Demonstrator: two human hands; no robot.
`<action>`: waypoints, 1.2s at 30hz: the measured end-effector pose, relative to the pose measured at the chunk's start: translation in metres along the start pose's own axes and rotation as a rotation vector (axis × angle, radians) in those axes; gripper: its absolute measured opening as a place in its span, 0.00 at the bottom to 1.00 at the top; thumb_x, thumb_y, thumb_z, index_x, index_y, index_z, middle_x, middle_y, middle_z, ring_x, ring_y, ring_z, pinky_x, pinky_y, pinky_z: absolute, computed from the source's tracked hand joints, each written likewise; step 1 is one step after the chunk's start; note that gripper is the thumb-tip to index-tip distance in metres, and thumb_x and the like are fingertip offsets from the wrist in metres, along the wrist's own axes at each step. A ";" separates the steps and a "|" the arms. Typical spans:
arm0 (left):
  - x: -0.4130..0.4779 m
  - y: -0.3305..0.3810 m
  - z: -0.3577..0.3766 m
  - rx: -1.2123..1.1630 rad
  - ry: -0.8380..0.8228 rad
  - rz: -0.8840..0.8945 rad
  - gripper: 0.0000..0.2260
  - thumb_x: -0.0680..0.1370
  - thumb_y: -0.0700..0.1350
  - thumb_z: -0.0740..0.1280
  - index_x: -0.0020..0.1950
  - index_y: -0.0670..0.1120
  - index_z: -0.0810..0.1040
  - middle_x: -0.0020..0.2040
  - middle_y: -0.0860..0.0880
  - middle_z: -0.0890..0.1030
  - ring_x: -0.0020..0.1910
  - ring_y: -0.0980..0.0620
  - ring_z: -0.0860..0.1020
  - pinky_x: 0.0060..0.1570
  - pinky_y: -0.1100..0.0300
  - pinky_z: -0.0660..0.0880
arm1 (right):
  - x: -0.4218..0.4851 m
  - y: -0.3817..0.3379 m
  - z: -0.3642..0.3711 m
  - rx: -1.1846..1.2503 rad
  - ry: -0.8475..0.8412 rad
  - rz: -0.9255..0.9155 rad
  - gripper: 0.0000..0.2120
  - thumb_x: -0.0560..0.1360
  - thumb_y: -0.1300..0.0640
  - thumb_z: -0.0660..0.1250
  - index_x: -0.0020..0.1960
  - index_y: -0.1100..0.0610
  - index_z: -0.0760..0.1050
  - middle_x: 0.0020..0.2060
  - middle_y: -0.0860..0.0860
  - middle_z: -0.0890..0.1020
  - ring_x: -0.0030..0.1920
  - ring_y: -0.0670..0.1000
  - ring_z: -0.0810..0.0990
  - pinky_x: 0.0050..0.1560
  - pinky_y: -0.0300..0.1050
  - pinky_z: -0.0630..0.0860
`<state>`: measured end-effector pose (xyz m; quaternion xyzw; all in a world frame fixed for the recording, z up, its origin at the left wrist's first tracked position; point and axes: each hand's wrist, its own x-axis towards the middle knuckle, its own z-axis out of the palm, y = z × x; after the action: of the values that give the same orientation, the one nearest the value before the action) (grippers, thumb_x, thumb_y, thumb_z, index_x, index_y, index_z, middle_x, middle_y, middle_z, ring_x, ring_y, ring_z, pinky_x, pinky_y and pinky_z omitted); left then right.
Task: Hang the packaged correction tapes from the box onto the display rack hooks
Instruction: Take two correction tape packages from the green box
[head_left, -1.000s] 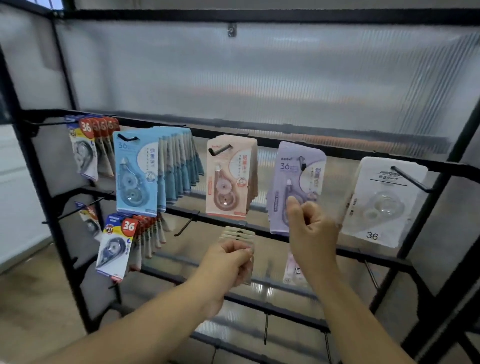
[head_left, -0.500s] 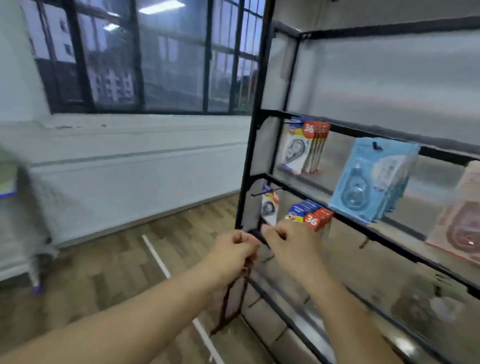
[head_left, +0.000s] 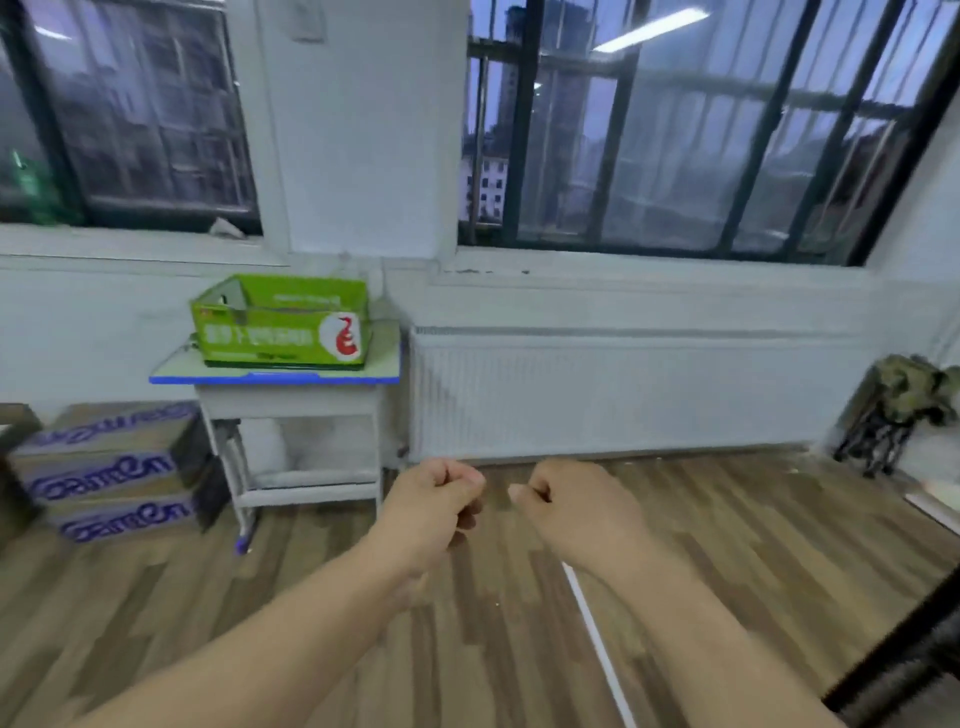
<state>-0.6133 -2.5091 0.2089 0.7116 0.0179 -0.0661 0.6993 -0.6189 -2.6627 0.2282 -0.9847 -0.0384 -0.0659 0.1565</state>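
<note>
- The left hand (head_left: 436, 506) is raised in front of the body over the floor, with its fingers curled into a fist and the thumb lying across the top. Nothing shows in its grip.
- The right hand (head_left: 571, 512) is just beside it at the same height, apart from it. Its fingers are also curled in, the thumb tip points toward the left hand, and it holds nothing that can be seen.
- The green open-topped cardboard box with white lettering and a red mark (head_left: 280, 322) stands on the small white bench with a blue-edged top (head_left: 275, 378), well beyond the hands and to their left. What lies inside the box cannot be made out.
- The bench stands against the white wall below the window sill, just left of a long white ribbed radiator (head_left: 623, 395).
- Brown cardboard cartons with purple lettering (head_left: 109, 467) are stacked on the floor left of the bench.
- The brown wood-plank floor (head_left: 753, 545) carries a thin white line (head_left: 597, 639) that runs out from under the right forearm.
- A camouflage-patterned bundle (head_left: 906, 389) sits on a dark folding stand at the far right, near the wall.
</note>
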 end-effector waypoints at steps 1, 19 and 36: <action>0.015 -0.003 -0.016 -0.001 0.039 -0.007 0.09 0.79 0.40 0.64 0.38 0.47 0.75 0.31 0.50 0.76 0.28 0.55 0.72 0.31 0.63 0.68 | 0.022 -0.010 0.012 0.000 -0.020 -0.037 0.20 0.77 0.41 0.57 0.31 0.51 0.63 0.32 0.46 0.72 0.40 0.51 0.73 0.36 0.44 0.65; 0.303 0.042 -0.246 0.232 0.470 0.051 0.08 0.77 0.38 0.64 0.38 0.45 0.75 0.32 0.48 0.73 0.29 0.53 0.68 0.29 0.64 0.65 | 0.420 -0.197 0.141 0.066 -0.191 -0.518 0.18 0.78 0.45 0.58 0.34 0.54 0.65 0.32 0.49 0.73 0.40 0.53 0.74 0.33 0.45 0.65; 0.601 0.064 -0.449 0.317 0.285 0.068 0.08 0.77 0.38 0.64 0.38 0.46 0.74 0.37 0.46 0.75 0.35 0.51 0.72 0.26 0.69 0.66 | 0.712 -0.304 0.229 0.008 -0.142 -0.287 0.19 0.79 0.46 0.60 0.32 0.52 0.64 0.30 0.47 0.70 0.39 0.53 0.73 0.37 0.45 0.67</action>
<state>0.0203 -2.1033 0.2068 0.8151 0.0817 0.0568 0.5708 0.0820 -2.2638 0.2059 -0.9707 -0.1898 -0.0174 0.1464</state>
